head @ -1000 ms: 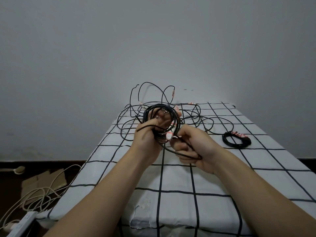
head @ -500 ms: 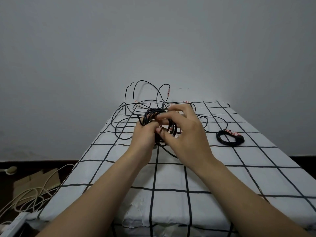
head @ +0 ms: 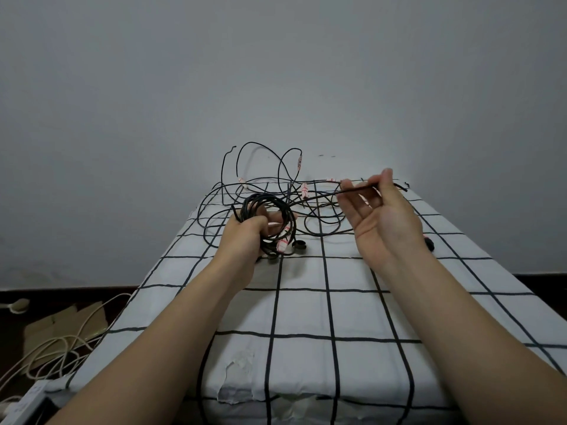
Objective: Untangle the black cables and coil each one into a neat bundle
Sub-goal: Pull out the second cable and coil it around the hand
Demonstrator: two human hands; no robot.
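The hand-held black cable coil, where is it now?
In the head view the coil sits left of centre, gripped by the left hand above the checked sheet, in front of the loose tangle.

The left hand (head: 245, 237), held low and forward, curls tightly around a black coil (head: 288, 216), while the right hand (head: 383, 222), raised higher with palm facing back, pinches a loose black strand (head: 359, 189).
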